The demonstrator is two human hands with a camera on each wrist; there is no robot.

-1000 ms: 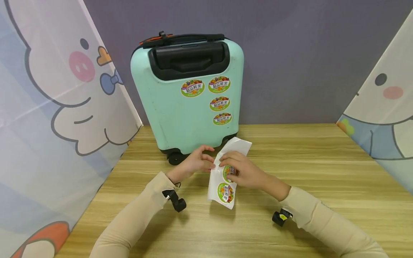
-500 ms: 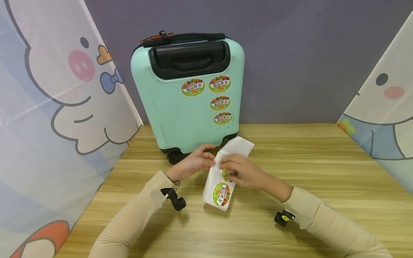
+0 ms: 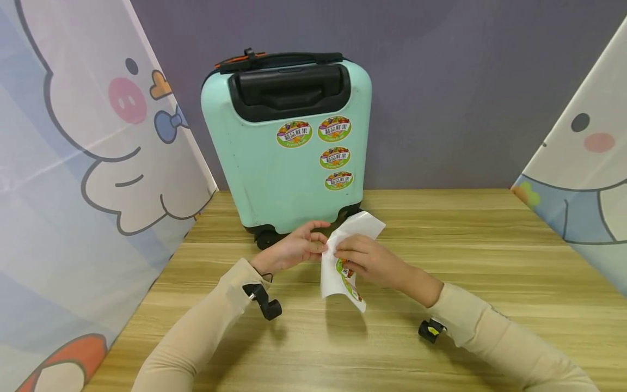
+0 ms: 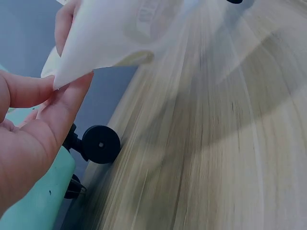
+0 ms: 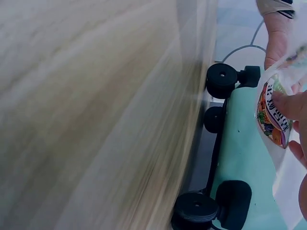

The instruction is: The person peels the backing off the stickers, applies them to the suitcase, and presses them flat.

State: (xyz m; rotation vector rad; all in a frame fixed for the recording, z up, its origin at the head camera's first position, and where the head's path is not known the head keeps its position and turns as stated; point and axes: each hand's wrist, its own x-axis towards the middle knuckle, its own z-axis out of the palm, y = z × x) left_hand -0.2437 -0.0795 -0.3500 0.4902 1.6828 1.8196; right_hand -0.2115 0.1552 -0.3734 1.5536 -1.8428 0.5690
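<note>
White backing sheet (image 3: 343,261) hangs above the tabletop (image 3: 441,245), before the mint suitcase (image 3: 286,141). Our left hand (image 3: 294,250) pinches its edge; our right hand (image 3: 367,260) pinches a fruit sticker (image 3: 349,276). We judge we're mid-peel; next comes a clean lift-off.

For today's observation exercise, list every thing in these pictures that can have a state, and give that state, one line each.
suitcase: upright on the table, handle down, four round stickers on its face.
sticker sheet: lifted off the table, curled, held by both hands.
sticker: on the sheet, under the right fingers; whether its edge is lifted cannot be told.
left hand: pinches the sheet's edge.
right hand: fingers curled on the sheet at the sticker.
table: bears the suitcase.
</note>
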